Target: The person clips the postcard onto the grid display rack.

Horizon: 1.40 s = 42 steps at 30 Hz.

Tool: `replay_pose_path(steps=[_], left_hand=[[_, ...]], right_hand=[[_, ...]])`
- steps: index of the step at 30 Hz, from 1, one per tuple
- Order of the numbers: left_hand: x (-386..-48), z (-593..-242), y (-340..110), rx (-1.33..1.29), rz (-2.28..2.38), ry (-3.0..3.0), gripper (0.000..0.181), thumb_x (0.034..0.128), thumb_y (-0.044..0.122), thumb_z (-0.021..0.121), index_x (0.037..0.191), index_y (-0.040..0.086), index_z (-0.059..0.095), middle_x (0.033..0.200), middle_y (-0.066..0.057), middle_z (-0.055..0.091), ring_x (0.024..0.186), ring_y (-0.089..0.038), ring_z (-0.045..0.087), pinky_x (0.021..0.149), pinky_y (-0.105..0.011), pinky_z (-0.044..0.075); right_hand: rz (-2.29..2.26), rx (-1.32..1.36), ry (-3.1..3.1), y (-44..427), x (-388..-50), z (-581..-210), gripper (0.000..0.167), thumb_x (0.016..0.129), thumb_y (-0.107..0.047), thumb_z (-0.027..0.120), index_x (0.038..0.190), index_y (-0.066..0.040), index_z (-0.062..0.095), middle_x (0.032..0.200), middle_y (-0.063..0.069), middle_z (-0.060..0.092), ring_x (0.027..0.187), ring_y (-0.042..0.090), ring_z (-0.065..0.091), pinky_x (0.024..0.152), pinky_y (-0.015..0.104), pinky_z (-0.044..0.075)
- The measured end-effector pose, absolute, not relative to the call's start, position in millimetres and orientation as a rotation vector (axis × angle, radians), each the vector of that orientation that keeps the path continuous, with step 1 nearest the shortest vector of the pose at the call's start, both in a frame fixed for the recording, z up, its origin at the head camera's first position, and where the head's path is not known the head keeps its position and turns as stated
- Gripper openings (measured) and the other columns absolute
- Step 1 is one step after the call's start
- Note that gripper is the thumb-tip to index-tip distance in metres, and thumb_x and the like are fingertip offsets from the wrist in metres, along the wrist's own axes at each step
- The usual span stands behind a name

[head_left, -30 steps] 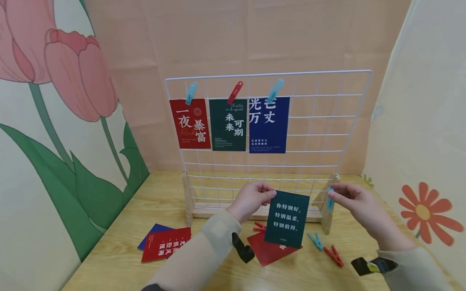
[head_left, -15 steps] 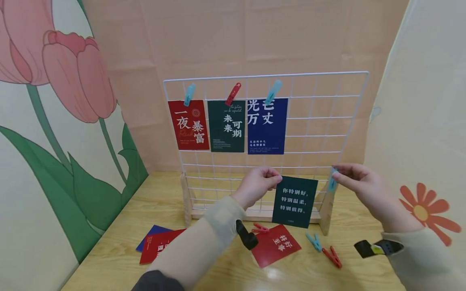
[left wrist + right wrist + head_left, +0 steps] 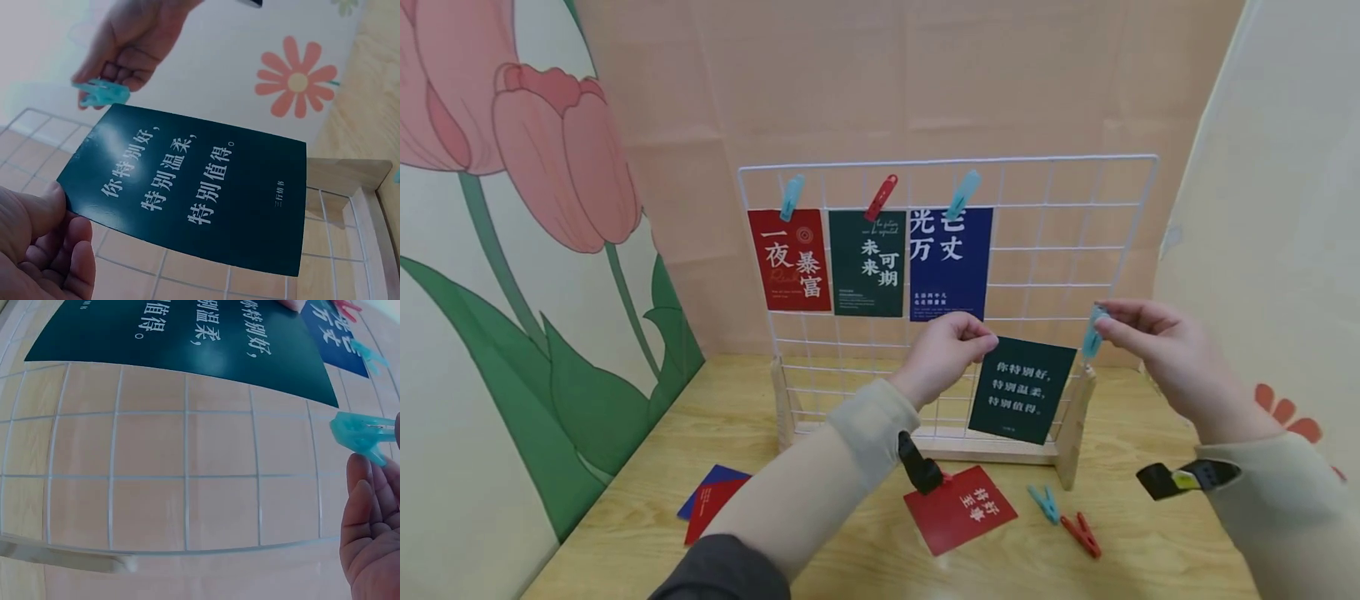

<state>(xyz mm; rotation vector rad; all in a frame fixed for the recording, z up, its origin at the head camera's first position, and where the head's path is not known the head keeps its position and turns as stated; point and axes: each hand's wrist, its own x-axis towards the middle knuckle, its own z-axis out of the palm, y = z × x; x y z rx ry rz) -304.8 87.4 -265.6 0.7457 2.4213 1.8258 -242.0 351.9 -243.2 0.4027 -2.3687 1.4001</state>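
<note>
My left hand (image 3: 943, 354) pinches the top left corner of a dark green card (image 3: 1022, 390) with white characters, held up before the lower right of a white wire grid rack (image 3: 1052, 250). Between the thumb and fingers of my right hand (image 3: 1165, 350) is a light blue clothespin (image 3: 1092, 332), just off the card's upper right corner. In the right wrist view the clothespin (image 3: 105, 92) and card do not touch. On the rack hang a red card (image 3: 790, 262), a green card (image 3: 867, 275) and a blue card (image 3: 951, 267), each under a clothespin.
A red card (image 3: 962, 512) lies on the wooden table (image 3: 820, 550), with a blue clothespin (image 3: 1043, 503) and a red clothespin (image 3: 1081, 535) to its right. Blue and red cards (image 3: 715, 500) overlap at the left, partly behind my left sleeve. Wooden feet (image 3: 1075, 425) support the rack.
Both hands have risen, carrying the green card and the blue clothespin upward and a little to the right. The red card on the table is more uncovered; the hung cards stay in place.
</note>
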Motion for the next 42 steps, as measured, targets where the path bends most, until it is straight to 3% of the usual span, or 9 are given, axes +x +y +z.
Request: replay_pose_path(steps=[4,11,18,24,42], left_hand=[[-304.1,-254.3,90.3,0.786,1.836,2.438,0.006,0.0922,0.026,0.066,0.089,0.02,0.066,0.085,0.003,0.064,0.086,-0.023,0.06,0.072,-0.029,0.049],[-304.9,-234.4,94.6,0.815,1.832,2.494,0.008,0.0927,0.027,0.065,0.089,0.02,0.066,0.083,0.004,0.064,0.079,-0.014,0.06,0.069,-0.027,0.049],[-311.6,-217.7,96.4,0.747,1.908,2.512,0.007,0.0923,0.026,0.066,0.09,0.019,0.067,0.085,0.006,0.065,0.078,-0.011,0.061,0.07,-0.025,0.05],[-314.1,-204.9,98.6,0.723,1.952,2.498,0.007,0.0927,0.025,0.065,0.091,0.019,0.067,0.087,0.006,0.066,0.08,-0.01,0.061,0.073,-0.025,0.051],[-319.1,-167.3,106.3,0.751,2.075,2.532,0.008,0.0915,0.027,0.066,0.091,0.019,0.066,0.085,0.007,0.065,0.079,-0.009,0.061,0.074,-0.026,0.049]], right_hand=[[1.524,0.484,-2.264,353.6,-244.7,-231.9,0.023,0.098,-0.012,0.055,0.12,-0.009,0.062,0.1,-0.009,0.066,0.097,0.005,0.057,0.082,0.013,0.039],[1.61,0.512,-2.142,352.0,-249.7,-210.8,0.022,0.096,-0.006,0.058,0.114,-0.013,0.068,0.096,-0.007,0.068,0.094,0.008,0.058,0.082,0.015,0.04],[1.732,0.621,-1.958,353.4,-252.2,-188.4,0.021,0.092,-0.003,0.062,0.112,-0.003,0.068,0.093,-0.001,0.069,0.084,0.011,0.06,0.076,0.016,0.045],[1.837,0.671,-1.81,352.0,-258.2,-170.5,0.021,0.09,0.0,0.063,0.111,0.0,0.068,0.09,0.003,0.071,0.081,0.012,0.063,0.075,0.016,0.048],[1.868,0.581,-1.806,330.7,-272.3,-129.7,0.029,0.084,-0.008,0.073,0.112,-0.001,0.067,0.094,0.004,0.069,0.085,0.014,0.062,0.076,0.015,0.049]])
